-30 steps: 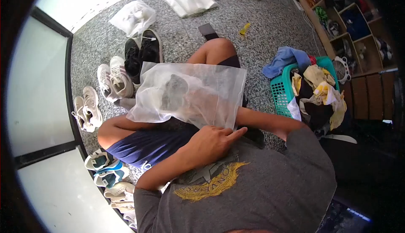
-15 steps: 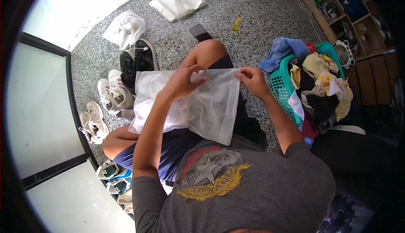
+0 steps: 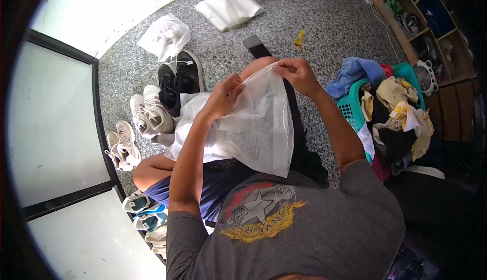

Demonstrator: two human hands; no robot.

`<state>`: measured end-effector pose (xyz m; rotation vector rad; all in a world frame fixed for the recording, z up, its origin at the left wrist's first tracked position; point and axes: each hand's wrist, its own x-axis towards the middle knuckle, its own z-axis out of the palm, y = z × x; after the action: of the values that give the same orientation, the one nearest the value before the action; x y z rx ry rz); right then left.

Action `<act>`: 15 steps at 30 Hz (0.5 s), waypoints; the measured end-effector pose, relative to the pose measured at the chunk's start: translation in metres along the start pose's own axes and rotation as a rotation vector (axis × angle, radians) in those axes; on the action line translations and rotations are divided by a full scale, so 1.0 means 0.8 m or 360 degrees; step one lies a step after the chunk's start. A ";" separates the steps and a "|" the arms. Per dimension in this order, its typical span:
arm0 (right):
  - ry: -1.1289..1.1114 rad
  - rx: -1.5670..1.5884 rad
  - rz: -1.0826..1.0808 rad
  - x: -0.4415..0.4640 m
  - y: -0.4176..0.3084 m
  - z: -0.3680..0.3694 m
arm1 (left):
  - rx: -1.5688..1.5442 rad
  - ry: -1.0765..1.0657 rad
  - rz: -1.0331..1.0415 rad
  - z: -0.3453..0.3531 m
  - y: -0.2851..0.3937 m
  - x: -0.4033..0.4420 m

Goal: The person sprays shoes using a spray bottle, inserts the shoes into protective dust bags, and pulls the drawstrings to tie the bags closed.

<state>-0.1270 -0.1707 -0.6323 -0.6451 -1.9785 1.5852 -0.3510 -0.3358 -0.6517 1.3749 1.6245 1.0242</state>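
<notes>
A translucent white bag [image 3: 261, 128] lies across the lap, its far right corner lifted. My right hand [image 3: 298, 75] pinches that corner between thumb and fingers. On the bag's upper edge, to the left, my left hand [image 3: 223, 96] is closed with thumb and fingers on the material. The bag's left part bulges over something pale that cannot be made out. Just beyond it stand black shoes [image 3: 186, 79], with white shoes [image 3: 156, 110] to their left.
A green basket [image 3: 349, 113] heaped with clothes stands on the right, near a wooden shelf [image 3: 451, 69]. A phone [image 3: 256, 46], a yellow item [image 3: 300, 37], folded white bags [image 3: 228, 7] and a filled white bag [image 3: 165, 36] lie on the floor. More shoes line the left side.
My right hand has come out from under the bag and now lifts its corner. My left hand has moved from the near edge to the upper edge. The view has shifted slightly.
</notes>
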 end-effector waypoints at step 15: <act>0.0090 -0.0591 0.0225 -0.059 -0.048 -0.046 | 0.0039 0.0578 0.0129 -0.011 -0.019 0.029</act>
<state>-0.0691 -0.1823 -0.5931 -0.9809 -2.2475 1.2656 -0.3677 -0.3153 -0.6633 1.3358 1.8563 1.3686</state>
